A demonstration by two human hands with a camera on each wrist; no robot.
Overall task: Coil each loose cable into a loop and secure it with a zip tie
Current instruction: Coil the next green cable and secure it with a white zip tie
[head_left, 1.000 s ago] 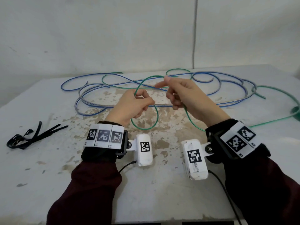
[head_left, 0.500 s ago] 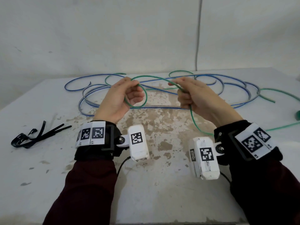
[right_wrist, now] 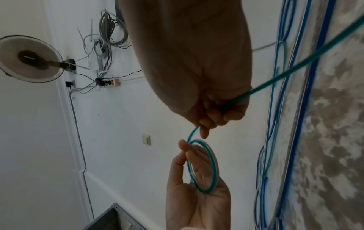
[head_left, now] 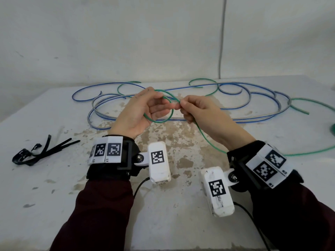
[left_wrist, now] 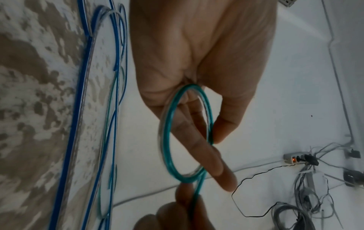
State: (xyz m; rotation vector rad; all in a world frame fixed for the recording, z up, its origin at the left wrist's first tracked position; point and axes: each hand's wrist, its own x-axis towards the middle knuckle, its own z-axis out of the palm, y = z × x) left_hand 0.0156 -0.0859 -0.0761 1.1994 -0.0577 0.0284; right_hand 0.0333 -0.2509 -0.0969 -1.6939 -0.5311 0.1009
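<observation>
green cable (head_left: 159, 113) in small loop

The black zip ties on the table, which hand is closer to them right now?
Left. The left hand holds the green cable loop nearer the zip ties at the table's left side; the right hand is farther right, pinching the same cable.

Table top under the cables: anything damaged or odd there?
Yes. The white table has brown patches where the coating looks worn or flaked off, thickest in the middle below the hands. The blue cable and green cable lie sprawled, uncoiled; the zip ties sit untouched at left.
</observation>
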